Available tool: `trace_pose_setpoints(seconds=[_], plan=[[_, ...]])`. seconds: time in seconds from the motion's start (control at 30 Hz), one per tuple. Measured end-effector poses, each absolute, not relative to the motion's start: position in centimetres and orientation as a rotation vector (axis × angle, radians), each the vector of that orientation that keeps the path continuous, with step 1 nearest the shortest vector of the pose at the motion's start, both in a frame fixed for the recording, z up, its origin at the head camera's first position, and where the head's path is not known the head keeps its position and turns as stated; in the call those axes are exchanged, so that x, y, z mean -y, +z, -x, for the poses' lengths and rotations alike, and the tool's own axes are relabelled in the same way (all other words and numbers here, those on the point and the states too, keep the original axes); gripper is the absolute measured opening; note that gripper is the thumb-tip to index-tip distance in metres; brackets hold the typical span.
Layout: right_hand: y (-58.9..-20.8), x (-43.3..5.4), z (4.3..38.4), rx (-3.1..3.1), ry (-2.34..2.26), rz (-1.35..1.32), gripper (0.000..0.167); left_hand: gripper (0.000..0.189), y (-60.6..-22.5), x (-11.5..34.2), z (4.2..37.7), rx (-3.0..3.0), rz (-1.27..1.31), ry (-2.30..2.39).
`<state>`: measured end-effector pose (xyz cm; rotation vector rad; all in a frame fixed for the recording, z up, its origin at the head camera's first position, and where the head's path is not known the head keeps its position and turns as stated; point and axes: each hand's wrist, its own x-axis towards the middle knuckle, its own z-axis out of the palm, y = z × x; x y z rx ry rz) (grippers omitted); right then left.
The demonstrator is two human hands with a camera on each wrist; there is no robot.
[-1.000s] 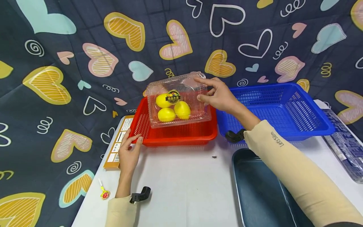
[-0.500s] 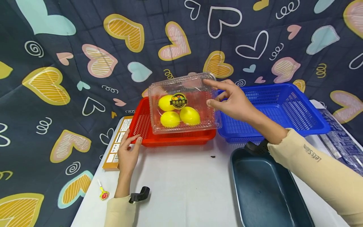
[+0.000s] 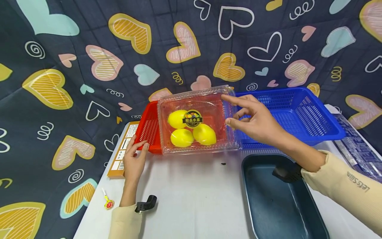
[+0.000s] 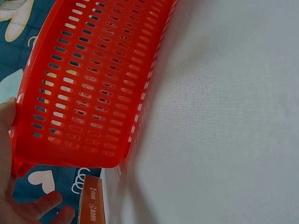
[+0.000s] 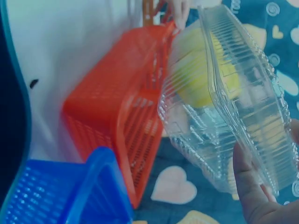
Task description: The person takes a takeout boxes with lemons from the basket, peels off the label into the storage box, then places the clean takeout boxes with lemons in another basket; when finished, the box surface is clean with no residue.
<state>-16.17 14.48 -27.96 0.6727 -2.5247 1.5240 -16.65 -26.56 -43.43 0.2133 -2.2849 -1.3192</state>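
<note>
The right hand [image 3: 253, 116] pinches a clear box [image 3: 197, 121] of lemons [image 3: 191, 129] above the red basket [image 3: 147, 131] near the counter's far edge; the left hand [image 3: 134, 159], fingers straight, touches that basket's corner.

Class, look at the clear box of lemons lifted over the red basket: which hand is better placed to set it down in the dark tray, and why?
Probably the right hand: it grips the clear box beside the dark tray. The left hand only steadies the red basket.

White table [image 3: 191, 199] open ahead; red basket [image 3: 147, 131], dark tray [image 3: 277, 205] flank it
</note>
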Motion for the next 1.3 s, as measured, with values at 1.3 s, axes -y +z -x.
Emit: trace_pose_setpoints(seconds=[1.3], plan=[[-36.0,-14.2,8.8,2.577,1.648,-0.75,0.061,0.033,-43.4,26.5,16.6,2.297,-0.222,-1.323]])
